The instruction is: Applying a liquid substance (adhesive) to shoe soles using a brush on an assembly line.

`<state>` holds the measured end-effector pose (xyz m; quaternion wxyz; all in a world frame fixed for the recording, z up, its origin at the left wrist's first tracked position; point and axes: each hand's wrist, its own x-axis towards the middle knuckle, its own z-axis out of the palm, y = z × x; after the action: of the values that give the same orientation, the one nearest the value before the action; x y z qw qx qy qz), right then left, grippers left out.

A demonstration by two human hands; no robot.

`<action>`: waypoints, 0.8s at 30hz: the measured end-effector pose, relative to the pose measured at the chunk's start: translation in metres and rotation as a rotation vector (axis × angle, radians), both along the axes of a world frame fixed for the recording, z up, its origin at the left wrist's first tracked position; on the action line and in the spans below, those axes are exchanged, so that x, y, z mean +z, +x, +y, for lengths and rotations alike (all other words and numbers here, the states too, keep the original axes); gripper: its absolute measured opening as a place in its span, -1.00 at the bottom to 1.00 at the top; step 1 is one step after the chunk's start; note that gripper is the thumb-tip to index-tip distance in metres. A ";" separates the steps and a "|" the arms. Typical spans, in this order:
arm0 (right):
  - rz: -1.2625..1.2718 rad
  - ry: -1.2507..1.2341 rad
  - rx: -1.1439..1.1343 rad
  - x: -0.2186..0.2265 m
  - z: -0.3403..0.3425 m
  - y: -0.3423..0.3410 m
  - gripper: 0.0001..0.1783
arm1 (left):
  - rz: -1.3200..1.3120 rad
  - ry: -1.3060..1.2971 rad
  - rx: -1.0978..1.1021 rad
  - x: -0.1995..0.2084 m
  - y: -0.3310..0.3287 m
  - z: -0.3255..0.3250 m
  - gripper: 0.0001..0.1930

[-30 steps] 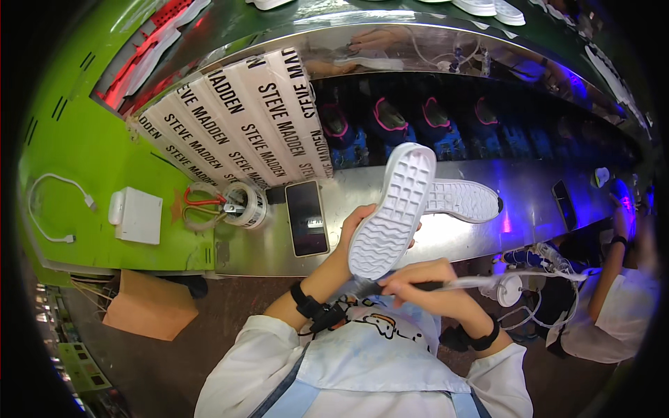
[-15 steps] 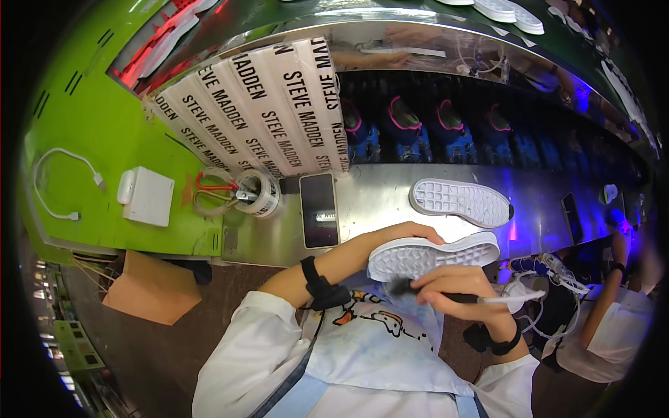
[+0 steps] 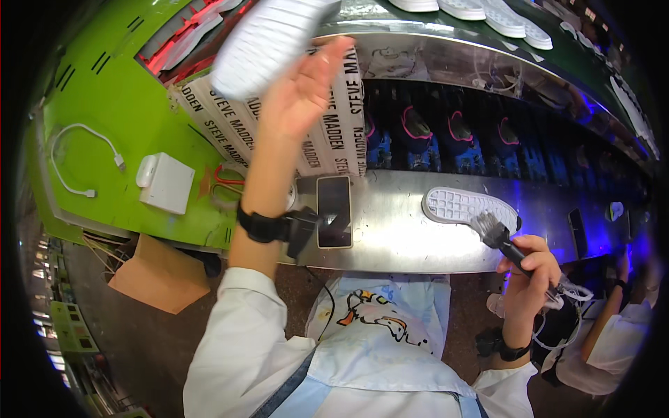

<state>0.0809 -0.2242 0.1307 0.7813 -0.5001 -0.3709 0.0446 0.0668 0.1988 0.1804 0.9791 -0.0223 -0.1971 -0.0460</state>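
My left hand (image 3: 301, 96) is raised at the upper left, blurred by motion, holding a white shoe sole (image 3: 268, 45) in the air before a printed cardboard panel. Its thumb is hidden. My right hand (image 3: 533, 275), at the right over the bench's front edge, grips the black handle of a brush (image 3: 513, 252). The brush's pale bristles point up and left. They overlap the near edge of a second white shoe sole (image 3: 461, 204), lying tread up on the metal bench; I cannot tell whether they touch.
A phone (image 3: 334, 212) lies on the metal bench (image 3: 390, 240). A white box (image 3: 167, 183) and cable (image 3: 70, 188) are on the green surface. Behind the bench stand several dark shoes (image 3: 416, 125); more soles (image 3: 502, 17) lie beyond. Another person's sleeve (image 3: 613, 327) shows at right.
My left hand has carried the sole from the bench's front edge up and far to the left. The brush in my right hand has moved up and right, away from that sole.
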 end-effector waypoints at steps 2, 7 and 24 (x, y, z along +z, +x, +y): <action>0.016 -0.024 -0.019 -0.009 0.011 0.001 -0.71 | 0.208 0.445 0.351 0.039 -0.006 0.018 -0.60; 0.251 -0.006 -0.020 -0.013 0.015 -0.012 -0.73 | 1.011 2.401 1.757 0.089 0.074 0.108 -0.52; 0.520 -0.042 -0.267 -0.022 -0.027 -0.004 -0.63 | 1.504 2.889 1.524 0.079 0.147 0.155 -0.38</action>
<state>0.0774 -0.2513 0.1085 0.8385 -0.5323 -0.0884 0.0758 0.2139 0.3537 0.2592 0.1037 -0.8339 -0.4702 -0.2696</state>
